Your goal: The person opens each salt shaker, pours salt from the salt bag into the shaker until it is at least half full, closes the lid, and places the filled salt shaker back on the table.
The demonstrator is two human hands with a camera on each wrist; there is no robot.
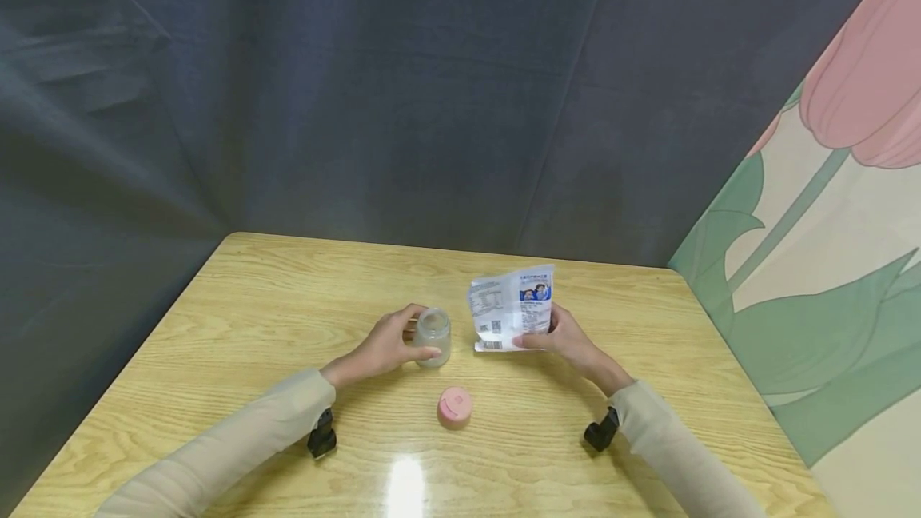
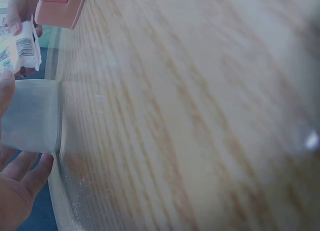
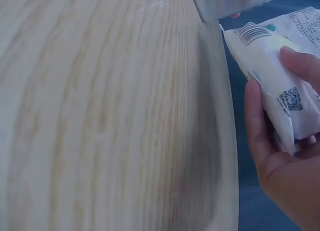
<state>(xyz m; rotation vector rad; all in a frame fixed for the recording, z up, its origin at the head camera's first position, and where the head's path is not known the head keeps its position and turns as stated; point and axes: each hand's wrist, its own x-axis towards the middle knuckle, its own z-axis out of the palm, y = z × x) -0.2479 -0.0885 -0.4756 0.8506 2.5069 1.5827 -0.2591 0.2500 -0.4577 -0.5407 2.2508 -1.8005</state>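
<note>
My left hand (image 1: 386, 344) holds a clear, lidless glass jar (image 1: 434, 340) from its left side, thumb in front and fingers behind. The jar stands upright on the table, and its lower part looks cloudy white. In the left wrist view the fingers (image 2: 36, 173) and thumb lie on opposite sides of the jar (image 2: 32, 116). To the right of the jar, my right hand (image 1: 564, 340) grips a white printed packet (image 1: 507, 310) near its lower right, thumb across the front. The right wrist view shows a barcode and a square code on the packet (image 3: 272, 71).
A round pink lid (image 1: 455, 406) lies on the wood-grain table (image 1: 518, 446), nearer to me than the jar. A dark curtain (image 1: 432, 102) hangs behind the table's far edge. At right is a panel with painted flowers (image 1: 827, 278).
</note>
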